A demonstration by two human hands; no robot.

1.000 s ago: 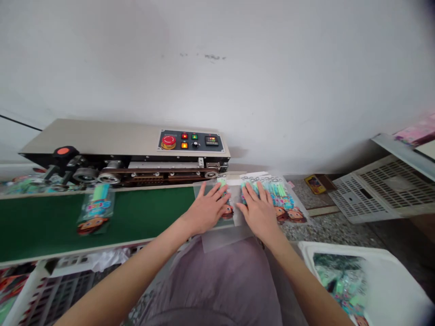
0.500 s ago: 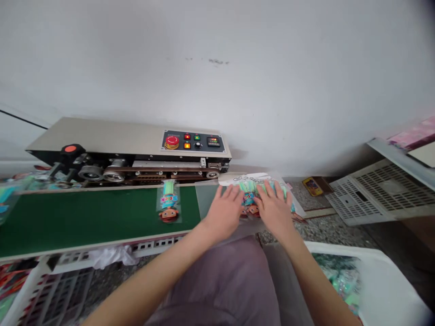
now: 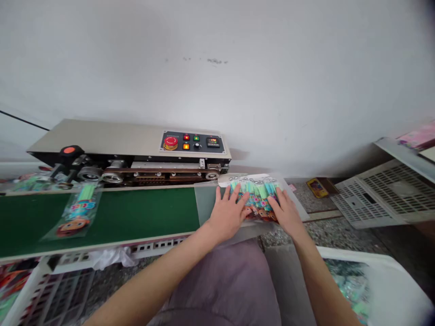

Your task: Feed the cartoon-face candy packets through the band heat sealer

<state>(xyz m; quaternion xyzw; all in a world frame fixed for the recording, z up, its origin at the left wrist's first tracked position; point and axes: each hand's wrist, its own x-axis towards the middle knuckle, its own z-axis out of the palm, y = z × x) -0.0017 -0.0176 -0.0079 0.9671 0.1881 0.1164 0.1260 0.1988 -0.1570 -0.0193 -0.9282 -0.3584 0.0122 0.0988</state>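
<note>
Glossy packet (image 3: 79, 212) slid left | smooth belt (image 3: 146, 208) | left hand (image 3: 227, 213): clear sachets (image 3: 258, 198)

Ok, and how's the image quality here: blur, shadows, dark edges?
Head view: the control panel is fairly crisp; the row of packets looks slightly soft; the white tub, lower right, is blurrier; a faint shadow lies on the wall just right of the machine; the top right corner darkens.

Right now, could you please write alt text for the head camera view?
A person's bare left hand and right hand rest on colourful clear plastic packets beside a flat green conveyor belt bearing one similar packet, before a beige metal machine.
</note>
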